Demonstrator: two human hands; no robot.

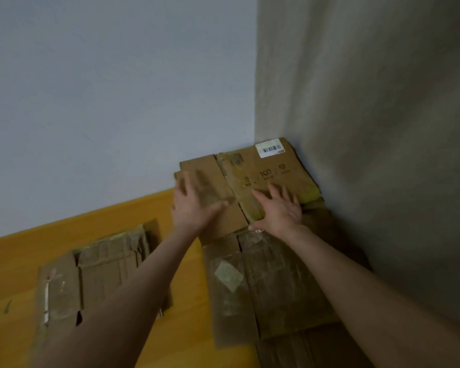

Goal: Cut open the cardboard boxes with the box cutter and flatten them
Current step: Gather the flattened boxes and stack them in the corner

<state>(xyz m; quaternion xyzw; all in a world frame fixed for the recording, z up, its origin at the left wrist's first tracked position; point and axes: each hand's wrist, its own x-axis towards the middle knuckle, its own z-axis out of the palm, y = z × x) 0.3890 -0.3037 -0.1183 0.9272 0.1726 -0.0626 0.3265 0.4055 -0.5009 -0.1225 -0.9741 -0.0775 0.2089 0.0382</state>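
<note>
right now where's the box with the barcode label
Head view: the labelled box lies in the wall corner, right of centre, under the left hand and right hand.

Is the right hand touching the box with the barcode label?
Touching. Head view: the right hand lies flat, palm down, on the labelled box, with no gap visible.

A flattened cardboard box (263, 179) lies in the far right corner, where the far wall (117, 88) meets the right wall (369, 128). It lies on a pile of flattened boxes (263, 282) that runs nearer along the right wall. A shipping label (271, 148) sits at its far end. The left hand (194, 205) rests on its left flap, and the right hand (279, 208) on its near middle. To the left, apart, a separate flattened box (104, 274) lies on the floor (186, 328).
</note>
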